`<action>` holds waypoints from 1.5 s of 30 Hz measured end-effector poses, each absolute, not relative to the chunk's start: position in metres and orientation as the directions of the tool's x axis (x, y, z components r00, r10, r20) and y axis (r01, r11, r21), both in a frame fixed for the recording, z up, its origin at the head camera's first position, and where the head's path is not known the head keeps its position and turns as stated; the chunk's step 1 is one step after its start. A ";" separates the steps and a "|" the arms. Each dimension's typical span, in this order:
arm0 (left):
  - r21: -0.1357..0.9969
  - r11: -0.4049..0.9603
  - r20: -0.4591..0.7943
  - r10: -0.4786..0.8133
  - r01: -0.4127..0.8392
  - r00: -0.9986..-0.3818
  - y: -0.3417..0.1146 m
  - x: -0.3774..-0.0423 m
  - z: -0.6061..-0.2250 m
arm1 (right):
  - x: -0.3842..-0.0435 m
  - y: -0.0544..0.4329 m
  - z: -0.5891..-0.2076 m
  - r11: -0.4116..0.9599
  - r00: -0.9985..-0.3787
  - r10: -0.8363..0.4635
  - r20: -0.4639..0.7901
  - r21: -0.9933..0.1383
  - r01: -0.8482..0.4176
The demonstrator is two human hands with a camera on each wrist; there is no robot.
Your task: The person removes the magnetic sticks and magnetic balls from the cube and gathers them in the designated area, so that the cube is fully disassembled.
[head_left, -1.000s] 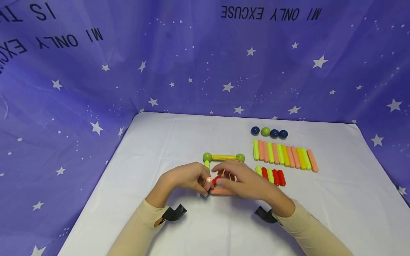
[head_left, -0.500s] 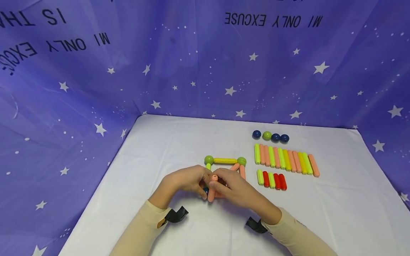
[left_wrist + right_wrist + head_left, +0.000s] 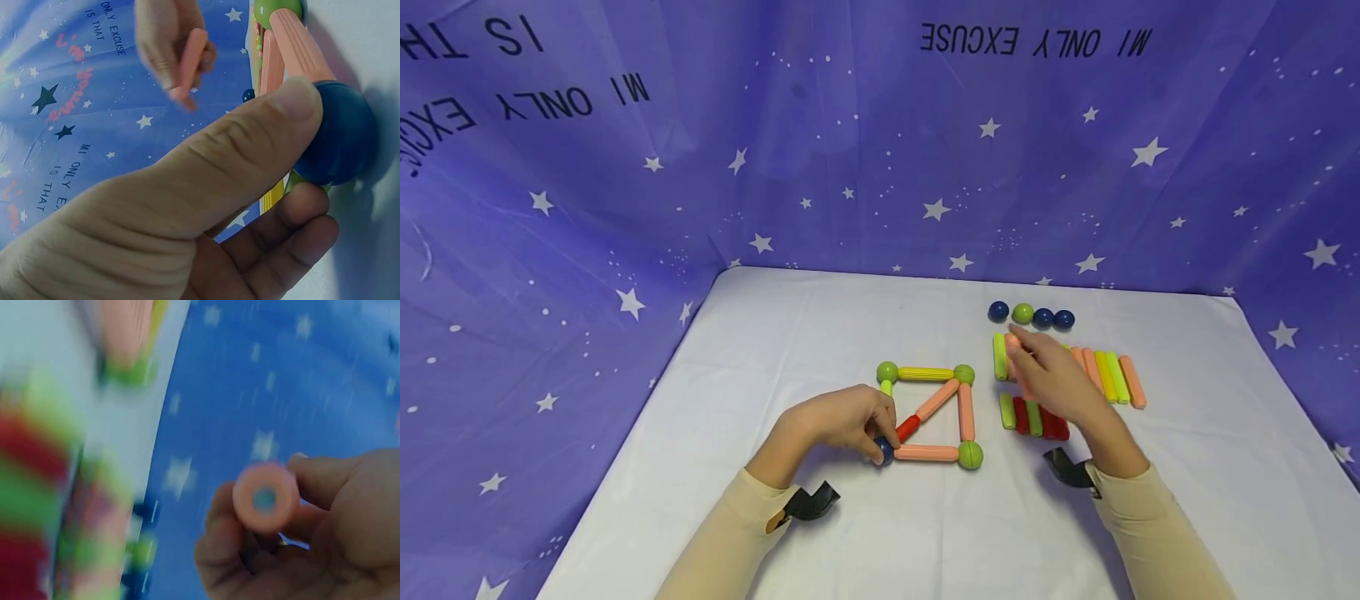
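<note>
My left hand (image 3: 842,421) pinches a dark blue ball (image 3: 347,134) at the near left corner of a flat square frame of rods and balls. Three green balls (image 3: 971,455) form its other corners. Pink rods (image 3: 927,452) make the near and right sides, a yellow rod (image 3: 925,374) the far side, and a lime rod, partly hidden by the hand, the left side. Across the inside runs a diagonal of a short red rod (image 3: 908,429) and a pink rod. My right hand (image 3: 1060,375) holds a loose pink rod (image 3: 266,497) over the rows of spare rods.
Long pink, lime and yellow rods (image 3: 1107,377) lie in a row at the right, partly under the right hand. Short lime and red rods (image 3: 1021,415) form a nearer row. Behind them sit blue and green balls (image 3: 1022,313). Starry purple cloth (image 3: 880,167) walls the white table.
My right hand has moved from the frame's near left corner to the right, carrying the pink rod over the spare rods. The left hand stays at the blue ball.
</note>
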State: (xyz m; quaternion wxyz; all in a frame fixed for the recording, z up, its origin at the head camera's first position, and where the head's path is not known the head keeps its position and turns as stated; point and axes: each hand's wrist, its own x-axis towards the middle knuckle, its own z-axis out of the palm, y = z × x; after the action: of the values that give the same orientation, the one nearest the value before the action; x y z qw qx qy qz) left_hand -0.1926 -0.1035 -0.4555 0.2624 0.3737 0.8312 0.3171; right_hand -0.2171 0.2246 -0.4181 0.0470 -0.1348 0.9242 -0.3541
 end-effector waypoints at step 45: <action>0.718 0.536 -0.215 0.778 0.445 -0.590 -0.104 -0.194 -0.455 | -0.215 0.258 -0.412 0.895 -0.975 -0.196 -0.102 -0.426 -0.135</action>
State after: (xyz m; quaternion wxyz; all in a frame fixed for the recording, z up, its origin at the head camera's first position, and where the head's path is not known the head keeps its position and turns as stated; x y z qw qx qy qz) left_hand -0.1941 -0.1043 -0.4550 0.2658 0.3663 0.8349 0.3131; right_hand -0.2152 0.2578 -0.4125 0.0715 -0.0854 0.9706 -0.2132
